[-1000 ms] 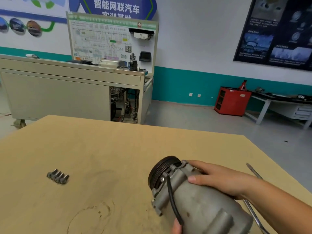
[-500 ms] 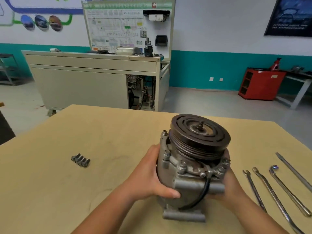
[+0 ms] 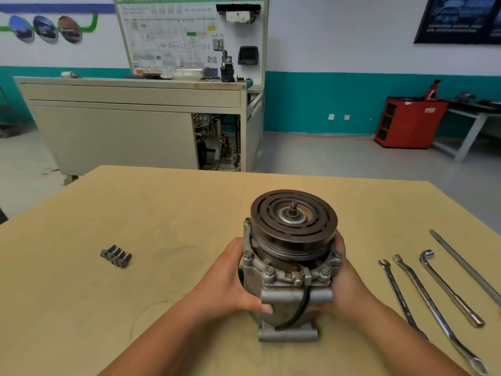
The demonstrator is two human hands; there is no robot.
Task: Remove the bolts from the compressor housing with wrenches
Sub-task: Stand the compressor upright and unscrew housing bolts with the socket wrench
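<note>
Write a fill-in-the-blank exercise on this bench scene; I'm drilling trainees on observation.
1. The left hand and right hand both hold the ____.
2. Its pulley faces ____.
3. The loose bolts lie on the person's ____ side of the table.
4. The wrenches lie on the ____ side.
Missing words: compressor; up; left; right.
</note>
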